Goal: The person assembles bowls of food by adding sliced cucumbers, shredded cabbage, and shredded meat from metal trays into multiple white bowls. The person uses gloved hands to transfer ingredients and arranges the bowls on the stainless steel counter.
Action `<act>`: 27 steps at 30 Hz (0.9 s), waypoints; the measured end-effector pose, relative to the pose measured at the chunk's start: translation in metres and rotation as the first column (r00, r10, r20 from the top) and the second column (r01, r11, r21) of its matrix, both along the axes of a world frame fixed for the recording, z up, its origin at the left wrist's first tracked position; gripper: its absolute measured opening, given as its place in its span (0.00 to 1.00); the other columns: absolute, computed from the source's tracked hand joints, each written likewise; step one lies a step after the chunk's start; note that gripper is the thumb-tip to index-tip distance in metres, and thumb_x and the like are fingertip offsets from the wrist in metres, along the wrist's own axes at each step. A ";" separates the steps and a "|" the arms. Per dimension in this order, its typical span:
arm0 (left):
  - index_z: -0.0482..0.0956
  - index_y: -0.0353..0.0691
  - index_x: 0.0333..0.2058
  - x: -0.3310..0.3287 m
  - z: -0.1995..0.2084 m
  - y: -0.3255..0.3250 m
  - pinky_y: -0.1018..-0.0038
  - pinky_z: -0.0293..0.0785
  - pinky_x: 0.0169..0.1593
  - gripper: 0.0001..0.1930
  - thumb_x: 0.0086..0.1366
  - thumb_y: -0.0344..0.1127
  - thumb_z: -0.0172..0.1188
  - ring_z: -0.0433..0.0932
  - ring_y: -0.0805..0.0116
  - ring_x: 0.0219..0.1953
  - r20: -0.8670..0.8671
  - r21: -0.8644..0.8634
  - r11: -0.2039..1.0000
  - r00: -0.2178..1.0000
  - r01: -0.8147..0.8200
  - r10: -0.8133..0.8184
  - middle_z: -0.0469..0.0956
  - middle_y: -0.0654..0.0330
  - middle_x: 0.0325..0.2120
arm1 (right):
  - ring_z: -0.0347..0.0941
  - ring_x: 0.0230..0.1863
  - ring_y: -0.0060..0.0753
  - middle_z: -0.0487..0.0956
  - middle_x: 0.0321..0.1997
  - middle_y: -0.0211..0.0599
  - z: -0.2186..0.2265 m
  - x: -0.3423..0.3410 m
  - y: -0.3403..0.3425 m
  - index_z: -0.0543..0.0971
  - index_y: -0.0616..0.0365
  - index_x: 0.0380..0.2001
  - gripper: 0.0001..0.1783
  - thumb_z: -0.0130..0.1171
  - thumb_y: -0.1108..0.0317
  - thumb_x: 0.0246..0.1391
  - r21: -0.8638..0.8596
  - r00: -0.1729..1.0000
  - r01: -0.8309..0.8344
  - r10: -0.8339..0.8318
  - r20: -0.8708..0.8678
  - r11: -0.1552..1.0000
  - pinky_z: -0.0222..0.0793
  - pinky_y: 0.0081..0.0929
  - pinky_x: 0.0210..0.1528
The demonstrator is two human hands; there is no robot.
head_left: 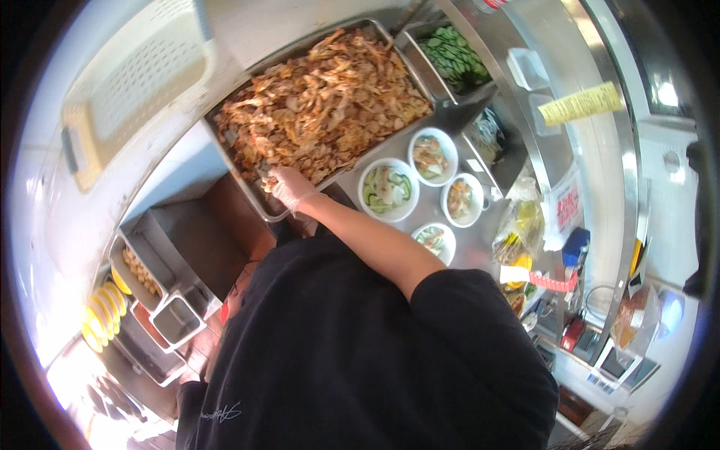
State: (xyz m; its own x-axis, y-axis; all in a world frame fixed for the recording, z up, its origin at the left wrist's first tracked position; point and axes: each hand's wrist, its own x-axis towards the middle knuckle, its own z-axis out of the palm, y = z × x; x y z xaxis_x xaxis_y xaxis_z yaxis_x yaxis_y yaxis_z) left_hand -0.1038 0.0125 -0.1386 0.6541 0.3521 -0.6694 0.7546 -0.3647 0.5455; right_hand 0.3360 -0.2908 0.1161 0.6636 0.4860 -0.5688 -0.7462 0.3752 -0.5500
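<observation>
Bright and crowded in here, a steel counter (471, 241) right of the fingers (279, 180), and right by them a heaped tray (259, 201), surely heavy, best lifted by both rims! Ahead of the fingertips, sliced meat (322, 97) looks soft, slippery, light if pinched from its loose edge; the gloved right hand (291, 190) curls there, whether closed on any I can't tell.

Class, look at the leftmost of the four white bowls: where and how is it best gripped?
Probably by its left rim, coming from the left, pinching the raised edge inside and out. The bowl stands upright and open-topped with food inside; neighbouring bowls crowd its right, while the right forearm lies along its near side.
</observation>
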 end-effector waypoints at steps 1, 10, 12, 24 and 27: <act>0.80 0.34 0.31 0.009 0.012 0.003 0.68 0.72 0.32 0.13 0.67 0.39 0.54 0.77 0.67 0.28 -0.013 -0.035 0.999 0.999 -0.042 0.041 0.80 0.60 0.26 | 0.75 0.36 0.32 0.77 0.31 0.37 0.016 0.000 -0.014 0.77 0.64 0.38 0.08 0.55 0.71 0.58 -0.050 1.000 -0.026 0.026 0.012 0.998 0.68 0.30 0.33; 0.73 0.43 0.34 0.150 0.124 -0.014 0.79 0.63 0.18 0.09 0.72 0.40 0.51 0.67 0.76 0.16 -0.257 -0.446 0.739 0.863 -0.506 0.436 0.72 0.65 0.21 | 0.76 0.49 0.50 0.80 0.45 0.47 0.076 0.031 -0.272 0.80 0.53 0.45 0.16 0.57 0.69 0.51 -0.891 0.866 0.448 0.213 0.452 0.071 0.70 0.44 0.55; 0.74 0.43 0.35 0.175 0.127 -0.014 0.80 0.64 0.19 0.09 0.72 0.41 0.51 0.69 0.76 0.18 -0.293 -0.491 0.727 0.877 -0.479 0.381 0.73 0.66 0.21 | 0.76 0.52 0.52 0.80 0.49 0.49 0.063 0.038 -0.323 0.81 0.49 0.48 0.19 0.56 0.66 0.51 -0.952 0.898 0.284 0.379 0.223 -0.114 0.69 0.43 0.56; 0.74 0.43 0.40 0.206 0.130 -0.034 0.78 0.68 0.22 0.11 0.74 0.44 0.51 0.74 0.74 0.23 -0.275 -0.529 0.760 0.924 -0.376 0.265 0.76 0.64 0.25 | 0.81 0.45 0.41 0.84 0.45 0.37 0.054 0.041 -0.407 0.83 0.52 0.47 0.18 0.58 0.65 0.52 -0.986 0.876 0.126 0.478 0.061 -0.105 0.74 0.37 0.50; 0.74 0.43 0.39 0.176 0.116 -0.021 0.78 0.67 0.22 0.10 0.73 0.43 0.52 0.74 0.74 0.22 -0.318 -0.458 0.776 0.895 -0.433 0.312 0.75 0.64 0.24 | 0.80 0.47 0.42 0.83 0.47 0.39 0.039 0.044 -0.414 0.82 0.51 0.47 0.18 0.56 0.65 0.53 -0.962 0.908 0.255 0.365 0.203 -0.098 0.73 0.36 0.51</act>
State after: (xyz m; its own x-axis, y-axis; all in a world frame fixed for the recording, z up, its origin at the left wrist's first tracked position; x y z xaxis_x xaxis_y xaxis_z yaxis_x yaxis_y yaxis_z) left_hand 0.0720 -0.0085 -0.0229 0.3636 0.1111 -0.9249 0.8903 0.2509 0.3801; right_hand 0.3798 -0.7047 0.1547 0.9152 -0.3317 -0.2290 -0.3999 -0.8185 -0.4125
